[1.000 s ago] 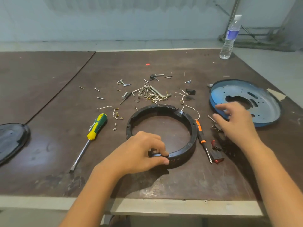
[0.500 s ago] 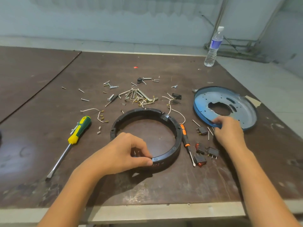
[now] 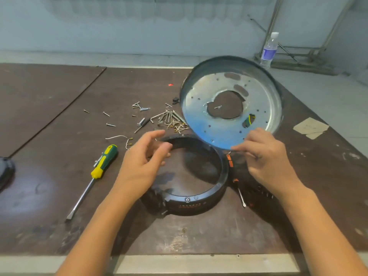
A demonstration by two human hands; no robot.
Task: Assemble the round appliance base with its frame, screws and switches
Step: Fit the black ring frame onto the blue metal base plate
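Right hand (image 3: 264,158) pinching near rim of blue metal base plate (image 3: 201,120), held clear of table (image 3: 59,176), tilted toward camera over far-right edge of black ring frame (image 3: 191,204). Left hand (image 3: 143,162) empty, fingers loosely spread, hovering over frame's left wall. Risk: thin-edge pinch slipping, plate dropping onto frame or scattering loose screws (image 3: 169,120); holes misaligned if lowered crooked.

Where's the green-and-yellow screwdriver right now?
Head view: the green-and-yellow screwdriver lies on the table, left of the black ring and the left hand, handle toward the loose screws, tip toward the near edge.
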